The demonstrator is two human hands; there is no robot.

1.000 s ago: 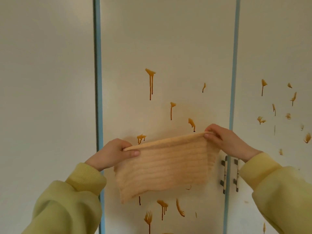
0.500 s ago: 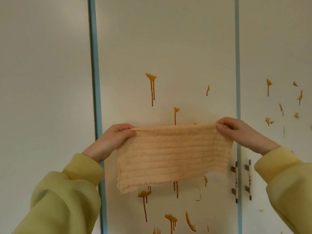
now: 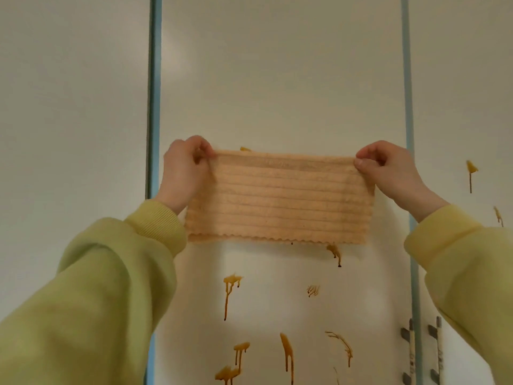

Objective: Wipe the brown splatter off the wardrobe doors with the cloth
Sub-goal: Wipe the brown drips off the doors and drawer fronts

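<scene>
Here the ribbed peach cloth (image 3: 280, 195) hangs stretched flat, the left hand (image 3: 183, 173) pinching its ten o'clock corner and the right hand (image 3: 388, 170) its two o'clock corner; brown splatter (image 3: 232, 279) drips at six.

Hidden behind the cloth (image 3: 280, 195), near the middle of the centre wardrobe door (image 3: 277, 79): part of the brown splatter (image 3: 231, 280), with only a tip peeking over the top hem and one drip hanging out below the bottom hem; impossible to tell whether fabric touches the panel. Tucked out of sight behind the cloth's upper corners: some fingertips of the left grip (image 3: 183, 173) and right grip (image 3: 391, 173). Cut off by the bottom edge of the view: the lowest drips, the two door handles (image 3: 411, 357) by the centre door's right edge, and both green sleeves (image 3: 97, 287); tops of all doors cropped as well.
</scene>
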